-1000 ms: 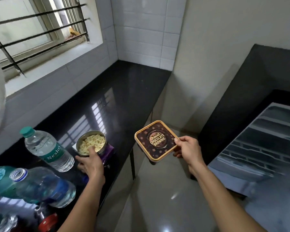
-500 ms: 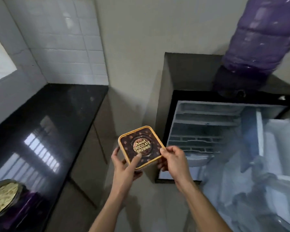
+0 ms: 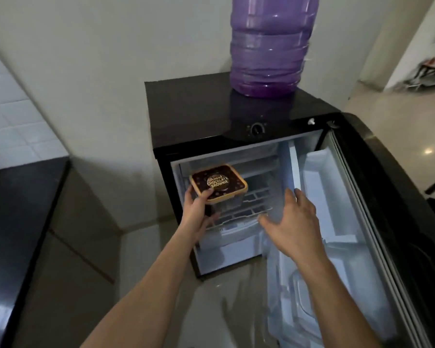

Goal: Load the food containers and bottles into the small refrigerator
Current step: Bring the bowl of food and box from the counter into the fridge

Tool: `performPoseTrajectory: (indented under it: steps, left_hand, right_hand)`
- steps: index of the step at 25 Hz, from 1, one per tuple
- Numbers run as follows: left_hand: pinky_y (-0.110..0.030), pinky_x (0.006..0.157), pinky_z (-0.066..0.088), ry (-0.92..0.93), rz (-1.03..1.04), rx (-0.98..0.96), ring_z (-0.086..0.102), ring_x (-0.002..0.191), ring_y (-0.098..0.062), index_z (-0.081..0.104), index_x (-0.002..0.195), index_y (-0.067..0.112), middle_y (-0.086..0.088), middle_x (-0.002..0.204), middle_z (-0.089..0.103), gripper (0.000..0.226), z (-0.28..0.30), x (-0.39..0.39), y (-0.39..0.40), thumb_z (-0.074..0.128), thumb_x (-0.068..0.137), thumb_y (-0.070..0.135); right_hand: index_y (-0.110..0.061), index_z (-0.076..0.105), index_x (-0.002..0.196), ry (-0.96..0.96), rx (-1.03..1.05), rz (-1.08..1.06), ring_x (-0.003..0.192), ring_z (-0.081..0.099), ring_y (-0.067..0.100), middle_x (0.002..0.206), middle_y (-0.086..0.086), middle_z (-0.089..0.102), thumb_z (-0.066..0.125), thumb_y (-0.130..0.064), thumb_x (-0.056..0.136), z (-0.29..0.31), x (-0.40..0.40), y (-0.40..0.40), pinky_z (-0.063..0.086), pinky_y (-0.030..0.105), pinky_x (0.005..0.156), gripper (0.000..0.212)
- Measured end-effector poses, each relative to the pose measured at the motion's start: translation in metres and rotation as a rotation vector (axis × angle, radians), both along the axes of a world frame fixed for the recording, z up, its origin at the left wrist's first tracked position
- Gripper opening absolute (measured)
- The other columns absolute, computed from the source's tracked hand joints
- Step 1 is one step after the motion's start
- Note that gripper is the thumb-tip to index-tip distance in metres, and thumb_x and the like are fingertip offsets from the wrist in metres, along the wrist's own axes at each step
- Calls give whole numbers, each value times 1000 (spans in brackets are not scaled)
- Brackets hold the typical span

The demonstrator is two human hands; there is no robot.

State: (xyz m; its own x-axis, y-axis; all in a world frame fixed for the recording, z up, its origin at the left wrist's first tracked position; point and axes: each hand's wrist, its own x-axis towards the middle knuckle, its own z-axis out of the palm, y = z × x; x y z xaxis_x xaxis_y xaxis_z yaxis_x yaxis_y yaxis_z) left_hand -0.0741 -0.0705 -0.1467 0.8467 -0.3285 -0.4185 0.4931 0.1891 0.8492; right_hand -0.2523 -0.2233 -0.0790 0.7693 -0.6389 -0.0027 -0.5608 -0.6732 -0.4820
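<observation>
Head view: your left hand grips one square brown-lidded plastic brownie tub by its near corner, thumb on the lid, holding it at the mouth of the small black refrigerator, above the wire shelf. Your right hand is spread and empty, fingers near the door's inner edge. One ribbed purple translucent water jug stands on top.
</observation>
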Motion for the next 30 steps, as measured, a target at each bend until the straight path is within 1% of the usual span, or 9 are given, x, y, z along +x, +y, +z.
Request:
performPoseTrajectory:
  steps: [4,7,10,14,17,22,24,26,30]
  left_hand:
    - [-51,94,64,-12,-2,12,68,109,-23,48,141,34,-1,128,65,46,2,67,-43,72,103,25]
    - [-37,70,65,-3,-11,73,69,87,-20,54,146,21,-10,111,67,47,-10,119,-66,71,103,30]
    - [-27,52,59,-94,33,178,63,59,-11,63,111,13,-9,86,60,6,-29,157,-84,57,110,13]
    - [-30,84,64,96,75,78,65,104,-21,58,143,5,-14,139,62,30,-31,185,-105,50,114,7]
    - [-33,114,41,96,67,233,46,151,-33,40,163,5,-15,169,42,48,-27,188,-112,41,118,21]
    - [-32,119,35,-60,-24,375,37,157,-31,26,166,2,-15,172,33,52,-13,169,-121,36,120,23]
    - [-34,103,53,-140,8,339,60,133,-27,46,154,14,-15,157,51,37,0,148,-114,44,117,18]
    - [-32,79,60,-350,-230,465,66,99,-14,61,129,25,-9,136,66,20,-1,120,-89,62,109,22]
    - [-25,90,56,-827,-1046,794,71,101,-1,73,126,36,16,114,76,28,47,85,-6,77,99,39]
  right_hand:
    - [-8,27,164,73,-37,39,157,21,33,171,13,27,65,-56,95,-13,-3,-2,34,49,123,92]
    - [-13,16,169,47,-15,1,159,6,22,177,8,12,63,-52,98,-20,-3,-4,26,44,127,94]
    - [-18,11,170,46,-10,-29,161,1,19,178,1,6,62,-54,99,-25,-1,-4,28,42,126,94]
    - [-18,12,170,37,-19,-34,160,3,19,177,1,8,62,-51,99,-30,5,2,21,37,128,93]
    - [-15,19,169,19,-48,-34,160,9,22,176,5,16,65,-47,98,-36,9,7,24,38,127,92]
    - [-13,17,170,-24,-71,24,160,5,20,176,4,15,62,-44,99,-42,15,16,21,32,125,90]
    - [-15,14,170,-72,-61,48,160,4,16,176,1,15,61,-43,100,-43,17,18,18,25,120,89]
    - [-16,21,168,-150,-43,78,160,13,16,173,0,25,64,-40,98,-43,22,20,22,25,119,86]
    - [-15,40,161,-305,35,193,154,31,16,165,2,44,68,-33,98,-52,51,34,26,23,126,71]
